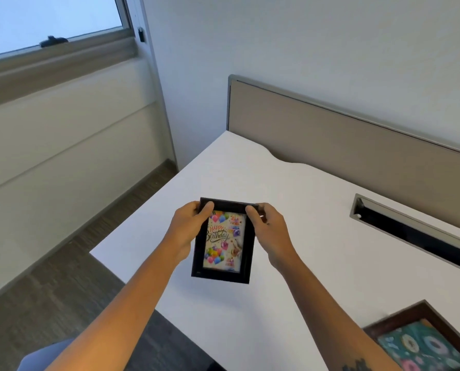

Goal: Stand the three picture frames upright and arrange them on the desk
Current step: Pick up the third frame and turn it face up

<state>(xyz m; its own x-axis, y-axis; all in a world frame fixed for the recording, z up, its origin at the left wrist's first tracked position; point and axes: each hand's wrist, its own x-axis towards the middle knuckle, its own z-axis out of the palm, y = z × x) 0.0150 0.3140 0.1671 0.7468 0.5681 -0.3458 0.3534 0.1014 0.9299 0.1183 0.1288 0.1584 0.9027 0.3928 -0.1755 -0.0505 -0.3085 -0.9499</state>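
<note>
A black picture frame point(224, 241) with a colourful "Happy Birthday" picture is held over the white desk point(290, 199), its face turned toward me. My left hand point(187, 226) grips its upper left corner and my right hand point(267, 228) grips its upper right corner, thumbs on the front. Whether its lower edge touches the desk I cannot tell. A brown frame point(421, 336) with a teal doughnut picture lies flat at the desk's near right corner, partly cut off by the image edge. No third frame is in view.
A grey cable slot point(411, 231) is set into the desk at the right. A beige partition panel point(344, 135) runs along the desk's far edge. The desk's left edge drops to dark carpet point(62, 277); a window is at upper left.
</note>
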